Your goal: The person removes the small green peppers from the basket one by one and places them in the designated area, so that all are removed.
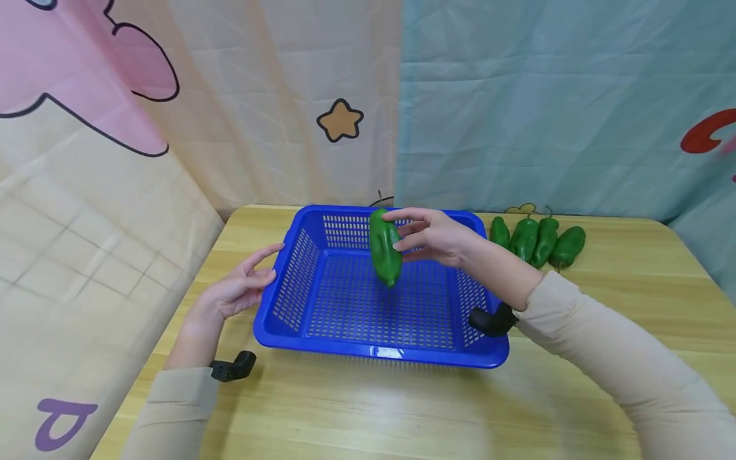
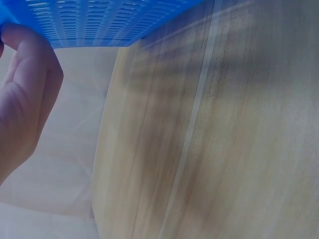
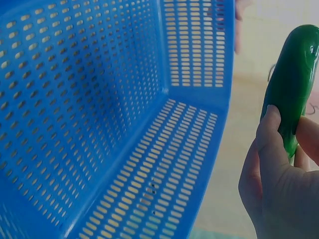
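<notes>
A blue plastic basket [image 1: 379, 351] with slotted sides stands at the middle of the wooden table, its inside bare in the head view. My left hand [image 1: 244, 284] holds its left rim, thumb and index finger at the edge; in the left wrist view a bent finger [image 2: 30, 42] meets the rim. Over the basket, my right hand [image 1: 428, 236] pinches a green pepper [image 1: 385, 249] between thumb and fingers. The pepper hangs with its stem up and its tip down. In the right wrist view the same pepper [image 3: 294, 84] shows beside the basket wall [image 3: 149, 169].
Several more green peppers [image 1: 540, 241] lie together on the table, right of the basket near the back edge. Printed curtains [image 1: 276, 128] hang close behind and to the left of the table [image 1: 356, 409]. Black wrist cameras [image 1: 232, 367] sit on both forearms.
</notes>
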Motion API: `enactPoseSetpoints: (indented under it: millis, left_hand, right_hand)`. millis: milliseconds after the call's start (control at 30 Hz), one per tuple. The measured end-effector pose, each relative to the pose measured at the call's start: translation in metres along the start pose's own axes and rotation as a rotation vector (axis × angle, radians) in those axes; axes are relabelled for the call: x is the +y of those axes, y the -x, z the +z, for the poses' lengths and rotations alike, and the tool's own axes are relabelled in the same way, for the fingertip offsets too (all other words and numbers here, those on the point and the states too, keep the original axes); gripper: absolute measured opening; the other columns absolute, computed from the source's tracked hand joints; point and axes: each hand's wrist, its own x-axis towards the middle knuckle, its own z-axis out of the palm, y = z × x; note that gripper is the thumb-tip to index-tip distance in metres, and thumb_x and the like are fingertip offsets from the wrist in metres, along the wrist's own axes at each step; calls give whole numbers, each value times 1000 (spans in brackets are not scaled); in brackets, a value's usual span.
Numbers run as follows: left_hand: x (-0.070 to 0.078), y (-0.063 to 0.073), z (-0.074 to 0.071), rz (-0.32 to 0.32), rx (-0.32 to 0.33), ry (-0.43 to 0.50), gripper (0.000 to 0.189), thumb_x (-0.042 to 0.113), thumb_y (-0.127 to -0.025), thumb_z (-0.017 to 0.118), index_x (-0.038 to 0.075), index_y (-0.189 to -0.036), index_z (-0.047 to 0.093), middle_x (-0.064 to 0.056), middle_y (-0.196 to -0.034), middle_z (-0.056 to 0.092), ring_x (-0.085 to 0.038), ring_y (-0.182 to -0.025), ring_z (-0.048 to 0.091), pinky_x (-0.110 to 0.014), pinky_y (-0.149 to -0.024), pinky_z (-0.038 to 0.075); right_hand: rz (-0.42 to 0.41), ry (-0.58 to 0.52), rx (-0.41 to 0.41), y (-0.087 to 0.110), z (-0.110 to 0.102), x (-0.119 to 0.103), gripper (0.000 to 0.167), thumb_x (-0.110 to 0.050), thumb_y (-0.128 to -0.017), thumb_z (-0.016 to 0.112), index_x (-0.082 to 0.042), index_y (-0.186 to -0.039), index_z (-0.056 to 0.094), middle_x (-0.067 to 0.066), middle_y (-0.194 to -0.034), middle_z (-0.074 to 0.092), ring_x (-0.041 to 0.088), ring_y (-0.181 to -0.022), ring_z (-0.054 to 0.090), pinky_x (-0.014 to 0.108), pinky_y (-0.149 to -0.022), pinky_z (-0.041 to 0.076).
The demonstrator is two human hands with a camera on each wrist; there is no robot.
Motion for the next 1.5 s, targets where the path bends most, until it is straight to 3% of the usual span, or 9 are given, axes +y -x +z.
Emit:
enactPoseSetpoints:
  millis: [200, 567, 1000, 1500]
  left_hand:
    - [-1, -1, -1, -10, 6, 6, 48, -5, -98, 32, 19, -138, 22, -13, -102, 64, -22, -88, 66, -32, -74, 56]
    - [0, -1, 0, -8, 2, 15, 46, -6, -98, 31, 21, -135, 28, -13, -103, 64, -22, -88, 66, -32, -75, 56]
    - [-1, -1, -1, 1, -8, 18, 45, -6, -98, 32, 21, -135, 28, -13, -102, 64, -22, -88, 65, -32, -75, 56]
    - [-1, -1, -1, 2, -23, 32, 46, -6, -98, 35, 20, -135, 28, -13, -102, 64, -21, -89, 65, -32, -75, 56]
  right_hand:
    - [-16, 12, 9, 7, -12, -1, 60, 15, -85, 53, -3, -140, 38, 21, -124, 43, 23, -96, 59, 47, -88, 50]
    - [-29, -9, 47, 19, -29, -4, 59, 15, -87, 49, -4, -141, 35, 21, -129, 40, 20, -96, 60, 41, -85, 52]
    - [-54, -9, 69, 36, -49, -5, 57, 10, -87, 54, -9, -138, 38, 19, -125, 41, 19, -97, 61, 37, -85, 52]
    - [-60, -85, 108, 55, -76, -6, 53, 9, -87, 58, -15, -131, 43, 14, -120, 45, 19, -96, 62, 35, -80, 54]
